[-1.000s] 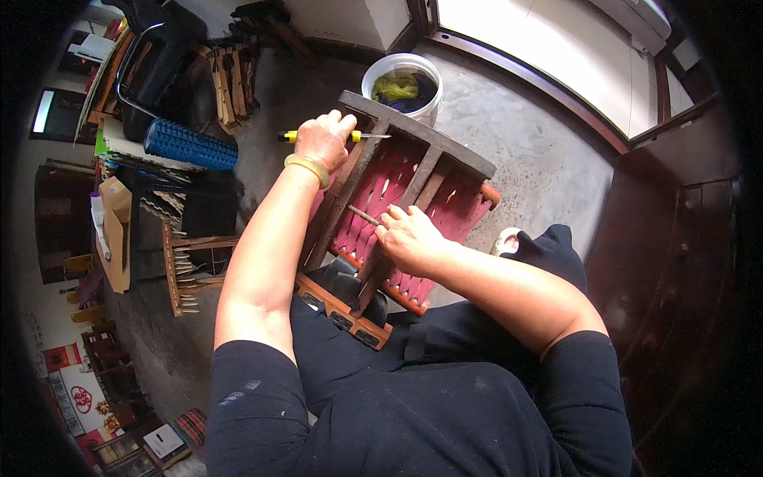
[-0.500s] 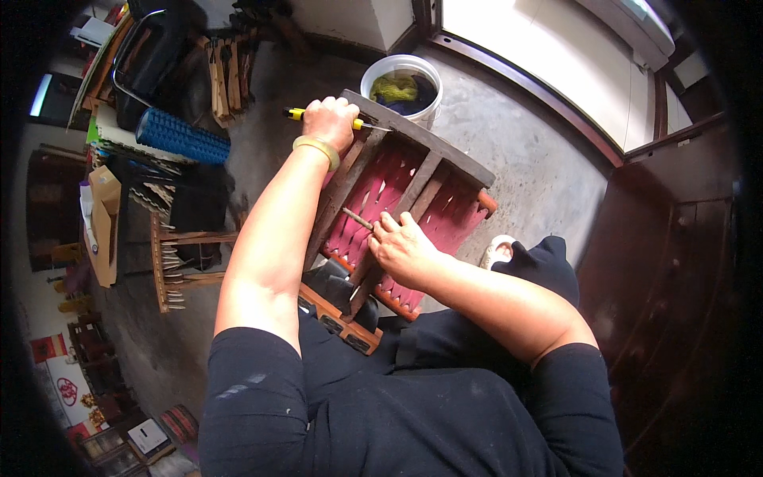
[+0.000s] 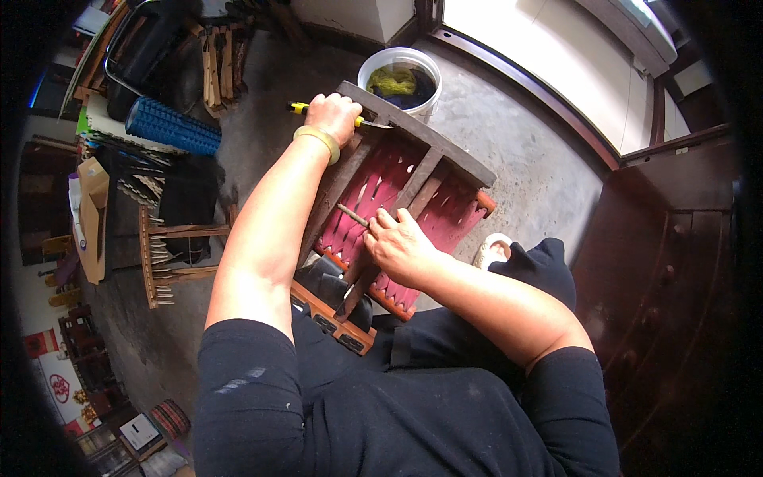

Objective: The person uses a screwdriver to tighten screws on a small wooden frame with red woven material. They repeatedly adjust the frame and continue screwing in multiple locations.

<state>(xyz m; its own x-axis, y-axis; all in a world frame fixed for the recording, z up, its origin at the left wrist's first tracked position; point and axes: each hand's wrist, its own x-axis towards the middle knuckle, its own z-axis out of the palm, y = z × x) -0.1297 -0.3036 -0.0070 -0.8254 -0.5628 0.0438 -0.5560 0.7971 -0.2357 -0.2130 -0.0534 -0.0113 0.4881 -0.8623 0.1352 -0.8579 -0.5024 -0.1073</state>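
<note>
- Grey concrete floor (image 3: 540, 211) lay below.
- Dark wooden frame (image 3: 418, 180) with red strapping (image 3: 451, 216) slanted just before a white bucket (image 3: 432, 106).
- Left hand (image 3: 332, 119) gripped a yellow-handled tool (image 3: 300, 108).
- Right hand (image 3: 399, 245), well apart, pinched a thin stick (image 3: 350, 214) over the frame.

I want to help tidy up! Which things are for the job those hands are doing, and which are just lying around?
In the job:
yellow-handled tool in the left hand
thin stick in the right hand
wooden frame with red straps

Seemingly just lying about:
blue textured roller
brown cardboard
white bucket, untouched
</note>
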